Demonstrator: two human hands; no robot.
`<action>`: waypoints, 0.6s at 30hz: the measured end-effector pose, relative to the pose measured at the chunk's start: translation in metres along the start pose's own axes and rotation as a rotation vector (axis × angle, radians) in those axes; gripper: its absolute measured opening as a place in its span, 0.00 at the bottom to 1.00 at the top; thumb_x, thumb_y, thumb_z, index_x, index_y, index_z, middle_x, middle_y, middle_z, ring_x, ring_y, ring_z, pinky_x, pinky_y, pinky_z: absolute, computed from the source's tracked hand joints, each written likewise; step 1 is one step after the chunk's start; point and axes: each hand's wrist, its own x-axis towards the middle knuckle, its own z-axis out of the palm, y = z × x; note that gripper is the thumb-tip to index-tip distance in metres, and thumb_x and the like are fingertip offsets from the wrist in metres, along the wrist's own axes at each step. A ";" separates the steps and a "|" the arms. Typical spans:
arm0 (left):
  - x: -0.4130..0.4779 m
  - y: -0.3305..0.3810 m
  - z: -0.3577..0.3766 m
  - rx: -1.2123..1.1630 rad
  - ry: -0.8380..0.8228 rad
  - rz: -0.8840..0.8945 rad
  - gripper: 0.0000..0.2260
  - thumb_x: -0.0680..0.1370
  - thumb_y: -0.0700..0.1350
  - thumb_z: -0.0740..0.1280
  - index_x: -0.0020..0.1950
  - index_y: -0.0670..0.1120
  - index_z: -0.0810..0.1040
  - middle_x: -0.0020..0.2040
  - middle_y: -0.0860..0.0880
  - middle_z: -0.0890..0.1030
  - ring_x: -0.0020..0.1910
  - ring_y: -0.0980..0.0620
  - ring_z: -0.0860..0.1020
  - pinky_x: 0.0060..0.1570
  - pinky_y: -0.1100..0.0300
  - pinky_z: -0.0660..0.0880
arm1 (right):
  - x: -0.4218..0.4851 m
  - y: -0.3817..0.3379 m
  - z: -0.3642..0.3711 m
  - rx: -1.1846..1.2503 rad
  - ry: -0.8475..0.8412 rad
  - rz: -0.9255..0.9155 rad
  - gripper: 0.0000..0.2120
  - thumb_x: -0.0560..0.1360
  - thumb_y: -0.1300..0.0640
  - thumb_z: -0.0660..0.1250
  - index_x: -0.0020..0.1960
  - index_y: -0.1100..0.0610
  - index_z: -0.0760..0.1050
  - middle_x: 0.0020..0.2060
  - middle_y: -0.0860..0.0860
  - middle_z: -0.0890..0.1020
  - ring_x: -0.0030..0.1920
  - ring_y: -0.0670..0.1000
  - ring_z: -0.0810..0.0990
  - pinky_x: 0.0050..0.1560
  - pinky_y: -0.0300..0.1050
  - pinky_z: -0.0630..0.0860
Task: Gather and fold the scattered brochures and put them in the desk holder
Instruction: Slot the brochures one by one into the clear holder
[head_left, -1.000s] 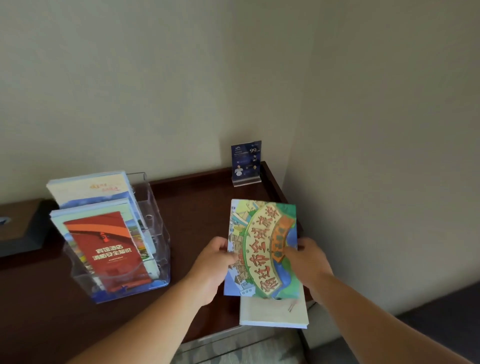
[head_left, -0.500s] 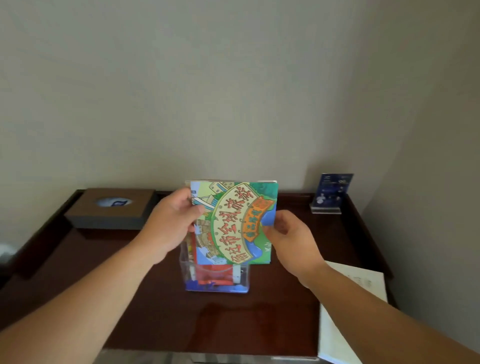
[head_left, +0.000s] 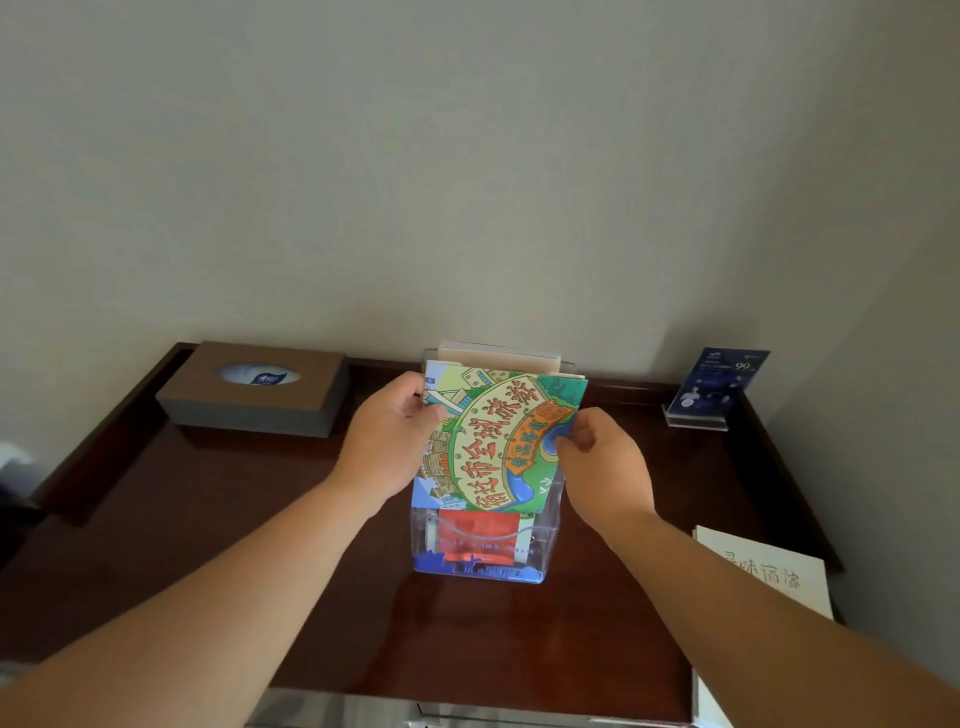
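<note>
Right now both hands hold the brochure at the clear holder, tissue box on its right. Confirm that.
No: head view shows the tissue box left of the clear holder. The left hand and right hand do hold the brochure at it.

Table (head_left: 208, 519): dark reddish-brown wood, glossy, with a raised lip at the left, back and right.
Tissue box (head_left: 254, 389): brown, back left on the table, oval opening on top.
Sign stand (head_left: 719, 384): clear, in the back right corner, holding a tilted dark-blue card.
Booklet (head_left: 763, 577): white with grey characters, at the table's right front edge.
Wall (head_left: 467, 156): plain beige.
</note>
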 end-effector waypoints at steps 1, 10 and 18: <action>0.002 -0.001 0.002 0.005 -0.001 0.001 0.07 0.80 0.41 0.64 0.47 0.52 0.78 0.45 0.60 0.84 0.42 0.66 0.81 0.30 0.72 0.73 | 0.000 0.001 -0.001 -0.009 0.016 -0.002 0.05 0.79 0.56 0.64 0.47 0.46 0.73 0.42 0.41 0.83 0.42 0.42 0.82 0.37 0.42 0.80; -0.009 -0.018 0.009 0.258 0.044 0.015 0.02 0.79 0.45 0.66 0.50 0.48 0.78 0.48 0.53 0.83 0.46 0.56 0.82 0.41 0.48 0.81 | -0.009 0.014 0.005 -0.159 -0.007 0.058 0.06 0.79 0.58 0.63 0.44 0.51 0.72 0.38 0.45 0.80 0.38 0.45 0.81 0.33 0.43 0.78; -0.018 -0.046 0.021 0.427 0.115 -0.070 0.06 0.79 0.43 0.66 0.46 0.45 0.69 0.41 0.53 0.79 0.36 0.58 0.77 0.27 0.60 0.70 | -0.011 0.022 0.022 -0.266 -0.073 0.113 0.06 0.79 0.57 0.61 0.44 0.49 0.69 0.35 0.42 0.76 0.34 0.43 0.77 0.27 0.34 0.66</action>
